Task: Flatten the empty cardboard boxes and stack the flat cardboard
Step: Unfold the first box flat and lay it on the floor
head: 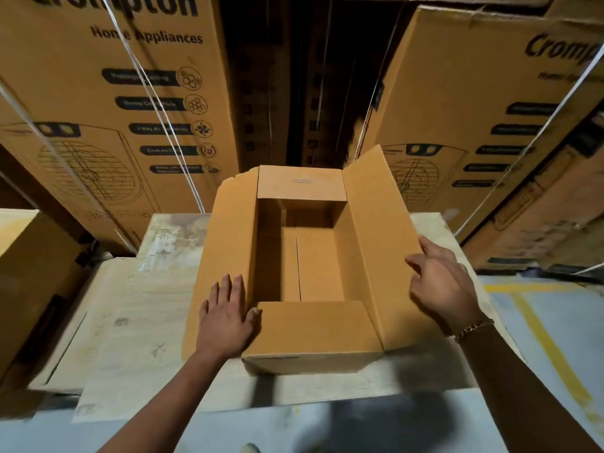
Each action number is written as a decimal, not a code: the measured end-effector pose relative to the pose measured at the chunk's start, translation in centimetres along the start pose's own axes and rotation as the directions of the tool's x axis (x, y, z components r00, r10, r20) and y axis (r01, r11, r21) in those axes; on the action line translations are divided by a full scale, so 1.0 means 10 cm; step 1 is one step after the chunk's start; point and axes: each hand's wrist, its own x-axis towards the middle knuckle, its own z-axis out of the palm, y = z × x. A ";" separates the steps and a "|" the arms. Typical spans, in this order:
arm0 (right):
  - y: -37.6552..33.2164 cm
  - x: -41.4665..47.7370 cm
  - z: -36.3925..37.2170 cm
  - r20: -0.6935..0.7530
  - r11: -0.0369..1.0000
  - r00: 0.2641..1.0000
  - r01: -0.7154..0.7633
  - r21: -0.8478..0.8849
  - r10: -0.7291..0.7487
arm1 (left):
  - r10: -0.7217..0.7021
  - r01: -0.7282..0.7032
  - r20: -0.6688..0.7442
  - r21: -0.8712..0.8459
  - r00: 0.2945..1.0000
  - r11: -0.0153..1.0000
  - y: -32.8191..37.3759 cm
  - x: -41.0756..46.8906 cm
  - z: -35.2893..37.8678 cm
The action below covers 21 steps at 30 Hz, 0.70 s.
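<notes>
An empty brown cardboard box (313, 266) stands upright on a pale flat sheet (130, 322), its four top flaps spread outward. My left hand (227, 313) lies flat with straight fingers on the left flap, thumb at the near flap's corner. My right hand (441, 282) touches the outer edge of the right flap with loosely spread fingers; a chain bracelet is on that wrist. The box's inside is bare, with a seam down its bottom.
Tall printed appliance cartons (108, 103) (490, 125) bound with white straps stand behind, with a dark gap between them. A brown carton (29, 273) sits at the left. Grey floor with yellow lines (552, 341) lies to the right.
</notes>
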 end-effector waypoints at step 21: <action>-0.48 0.00 0.85 0.093 0.922 0.917 0.384 0.053 -0.387 | 0.141 -0.173 0.137 0.267 0.981 0.948 0.22 0.09 -0.17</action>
